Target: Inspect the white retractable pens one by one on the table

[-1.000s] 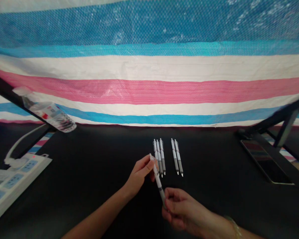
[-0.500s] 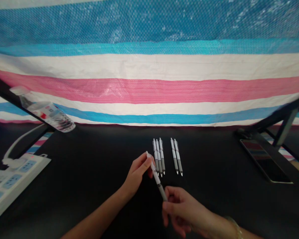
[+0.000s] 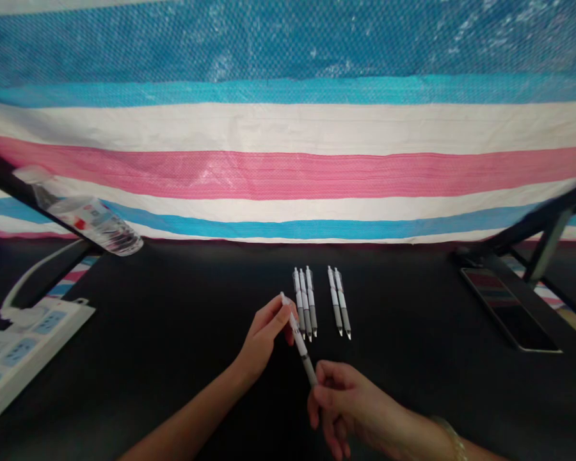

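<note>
Your hands share one slim white plastic pen with a grey grip section (image 3: 301, 342), held slantwise above the black tabletop (image 3: 187, 288), on your side of a row of three matching white-and-grey pens (image 3: 304, 302) and a separate pair of the same kind (image 3: 336, 302).

Expect it to be light and stiff, with a smooth, rather slippery white barrel; the grey part probably gives surer hold. The clip looks like the delicate bit, so pinch the barrel and keep sideways strain off it.

Your left hand (image 3: 263, 333) grips the push-button end between thumb and fingers, its forearm angling in from the lower left. Your right hand (image 3: 343, 398) pinches the grey end between thumb and index finger, the other fingers loosely curled below; the writing tip is hidden there. Your right forearm comes in low from the lower right.
</note>
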`<action>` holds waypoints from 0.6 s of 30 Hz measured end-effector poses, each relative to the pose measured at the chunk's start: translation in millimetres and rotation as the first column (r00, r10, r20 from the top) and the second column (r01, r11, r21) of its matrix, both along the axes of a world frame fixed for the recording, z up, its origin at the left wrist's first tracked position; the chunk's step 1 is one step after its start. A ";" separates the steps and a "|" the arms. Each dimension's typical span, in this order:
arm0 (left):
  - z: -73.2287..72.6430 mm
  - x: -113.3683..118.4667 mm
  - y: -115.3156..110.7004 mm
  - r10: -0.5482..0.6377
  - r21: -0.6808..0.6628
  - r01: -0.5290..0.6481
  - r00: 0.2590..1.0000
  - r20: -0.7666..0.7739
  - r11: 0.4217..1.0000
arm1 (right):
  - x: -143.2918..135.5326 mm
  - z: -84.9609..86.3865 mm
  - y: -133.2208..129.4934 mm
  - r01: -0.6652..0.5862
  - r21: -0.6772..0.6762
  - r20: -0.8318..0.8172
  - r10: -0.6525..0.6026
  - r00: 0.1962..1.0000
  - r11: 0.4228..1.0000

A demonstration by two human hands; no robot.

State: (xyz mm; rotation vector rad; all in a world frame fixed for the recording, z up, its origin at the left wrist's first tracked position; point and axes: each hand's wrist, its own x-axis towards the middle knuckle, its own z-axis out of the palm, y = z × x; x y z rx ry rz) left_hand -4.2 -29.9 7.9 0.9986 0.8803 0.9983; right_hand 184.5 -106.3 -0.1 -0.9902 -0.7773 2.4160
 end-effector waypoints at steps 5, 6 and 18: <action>-1.4 -0.8 0.0 0.011 -0.006 -0.011 1.000 -0.011 1.000 | 0.1 3.3 0.4 0.013 -0.002 -0.061 -0.013 0.998 1.000; -1.3 -0.8 -0.1 0.008 -0.007 -0.008 1.000 -0.015 1.000 | 0.2 4.7 0.6 0.010 0.007 -0.055 -0.010 0.998 1.000; 2.2 0.9 -0.2 0.010 -0.025 -0.010 1.000 -0.025 1.000 | -0.1 1.3 0.7 0.014 0.017 -0.065 -0.013 0.998 1.000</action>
